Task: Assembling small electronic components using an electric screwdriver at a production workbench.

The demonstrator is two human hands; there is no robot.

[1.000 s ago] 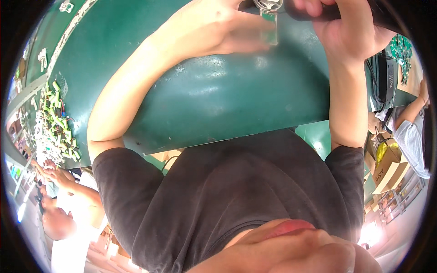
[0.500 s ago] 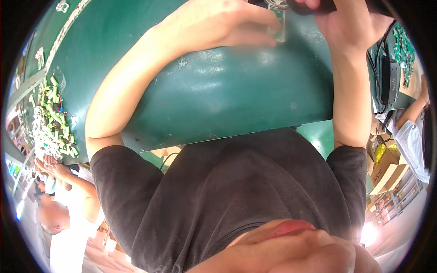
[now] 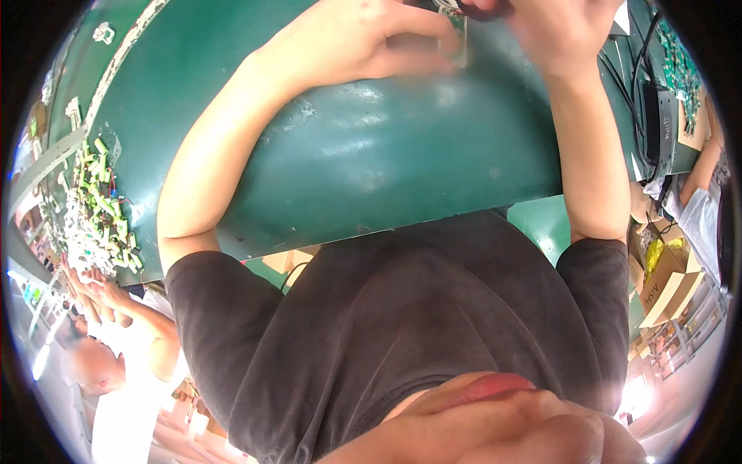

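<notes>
At the top of the head view, my left hand (image 3: pixel 371 39) has its thumb and a finger bent round the edge of a small green circuit board (image 3: pixel 463 35). Its fingertips are blurred. Something shiny and metallic (image 3: pixel 448 5) sits at the board's upper end, cut off by the picture's edge. Just to the right, my right hand (image 3: pixel 563 35) is raised with its fingers curled inward. A dark object (image 3: pixel 495 14) shows in part beside those fingers; its kind is hidden. Both hands are over the green tabletop (image 3: pixel 402 162).
Green-wrapped cylindrical parts (image 3: pixel 100 193) and white pieces lie heaped at the table's left. To the right are a black box (image 3: pixel 659 127) with cables, a pile of green circuit boards (image 3: pixel 680 66) and an open carton (image 3: pixel 671 286). Co-workers sit on both sides.
My right hand has moved left and up, closer to the circuit board. My left hand and the board have shifted slightly left. The whole view has turned a little.
</notes>
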